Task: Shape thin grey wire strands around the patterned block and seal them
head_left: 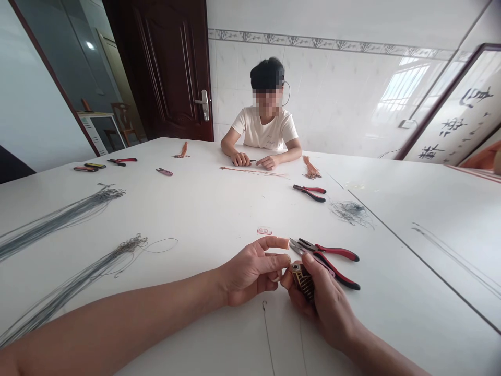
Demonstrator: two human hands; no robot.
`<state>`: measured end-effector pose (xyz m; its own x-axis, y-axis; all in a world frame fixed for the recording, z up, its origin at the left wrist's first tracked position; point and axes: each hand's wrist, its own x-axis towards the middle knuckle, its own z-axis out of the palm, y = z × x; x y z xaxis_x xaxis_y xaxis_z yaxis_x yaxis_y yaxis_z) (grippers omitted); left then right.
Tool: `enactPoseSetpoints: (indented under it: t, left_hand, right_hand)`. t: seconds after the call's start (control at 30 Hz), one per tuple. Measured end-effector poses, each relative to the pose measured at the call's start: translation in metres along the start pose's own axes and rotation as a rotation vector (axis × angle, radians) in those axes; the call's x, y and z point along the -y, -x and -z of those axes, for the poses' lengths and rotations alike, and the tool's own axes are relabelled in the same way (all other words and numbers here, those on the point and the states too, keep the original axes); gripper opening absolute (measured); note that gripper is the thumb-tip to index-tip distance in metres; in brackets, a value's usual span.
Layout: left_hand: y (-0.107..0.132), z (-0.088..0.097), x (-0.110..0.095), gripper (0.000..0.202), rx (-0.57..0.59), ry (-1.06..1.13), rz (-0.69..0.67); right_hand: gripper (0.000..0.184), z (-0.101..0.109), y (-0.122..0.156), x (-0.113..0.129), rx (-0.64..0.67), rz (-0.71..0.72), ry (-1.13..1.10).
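My right hand (329, 297) is wrapped around a dark lighter (305, 286) with a gold pattern. Small thread snips (296, 247) with a pinkish handle show behind my right thumb; whether the hand grips them too is unclear. Close beside the lighter's top, my left hand (256, 266) is closed in a pinch, its index finger stretched out and wearing an orange finger cot (277, 242). What the pinch holds is too small to make out. Below the hands, a fish hook (264, 304) tied to a thin line lies on the white table (203, 334).
Red-and-black pliers (340, 253) lie just beyond my right hand, another pair (315, 192) farther back. Bundles of hooked lines (78, 209) spread at left. A tangle of line (352, 211) sits at right. Across the table, a person (268, 125) handles a dark tool near orange strands.
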<state>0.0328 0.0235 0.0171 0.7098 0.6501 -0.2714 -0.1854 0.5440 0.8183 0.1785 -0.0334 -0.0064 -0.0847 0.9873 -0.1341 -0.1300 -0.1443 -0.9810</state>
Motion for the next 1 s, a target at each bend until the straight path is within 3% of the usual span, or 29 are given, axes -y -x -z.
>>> enactPoseSetpoints:
  t: [1.0]
  left_hand:
    - [-0.0033, -0.0021, 0.0013, 0.025, 0.087, 0.02, 0.026]
  right_hand:
    - [0.053, 0.004, -0.001, -0.0052, -0.005, 0.023, 0.004]
